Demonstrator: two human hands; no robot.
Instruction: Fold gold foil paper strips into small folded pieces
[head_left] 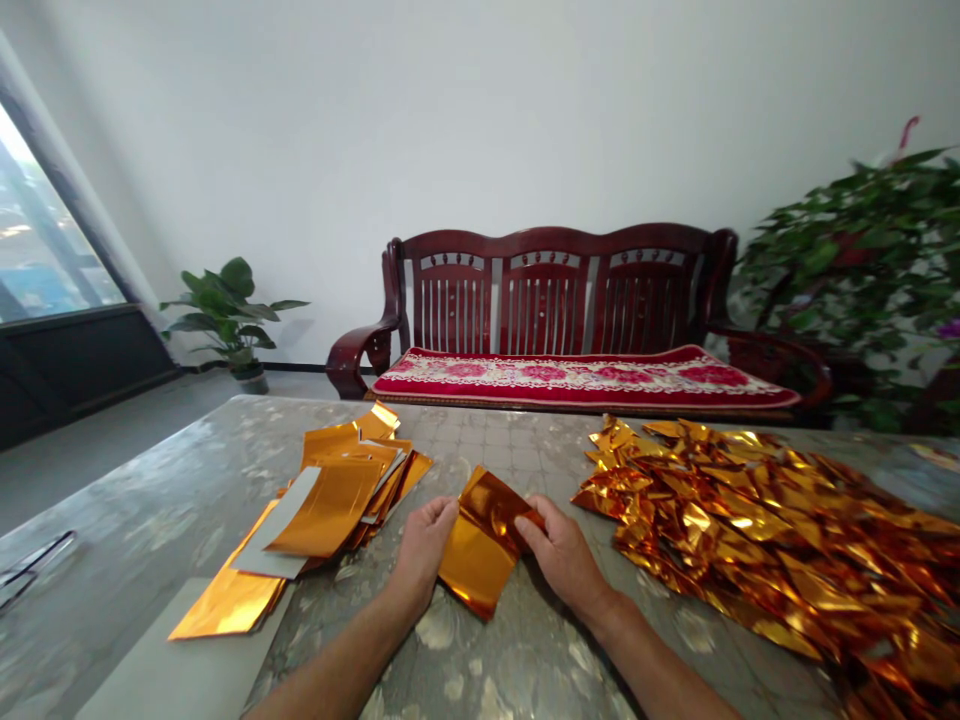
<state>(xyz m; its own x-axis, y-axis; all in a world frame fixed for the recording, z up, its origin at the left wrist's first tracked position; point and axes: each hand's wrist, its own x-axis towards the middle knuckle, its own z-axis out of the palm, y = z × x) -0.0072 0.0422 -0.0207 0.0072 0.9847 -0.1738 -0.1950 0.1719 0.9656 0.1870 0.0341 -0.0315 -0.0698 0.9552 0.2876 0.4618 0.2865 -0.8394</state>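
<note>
Between my two hands is a sheet of shiny gold foil paper point(480, 555), tilted above the table and bent across its upper part. My left hand point(429, 545) pinches its left edge. At the right edge, my right hand point(559, 545) grips it with the thumb on top. Left of my hands lies a loose stack of flat gold foil sheets point(330, 505), some showing a grey-white underside. A big heap of folded gold foil pieces point(720, 510) spreads over the right side of the table.
The table point(442, 650) has a patterned grey cover. A grey sheet point(187, 670) lies under the stack, and glasses point(37, 570) rest at the left edge. Behind stand a wooden bench point(544, 310) with a red floral cushion point(585, 376), a potted plant point(236, 315) and leafy greenery point(862, 260).
</note>
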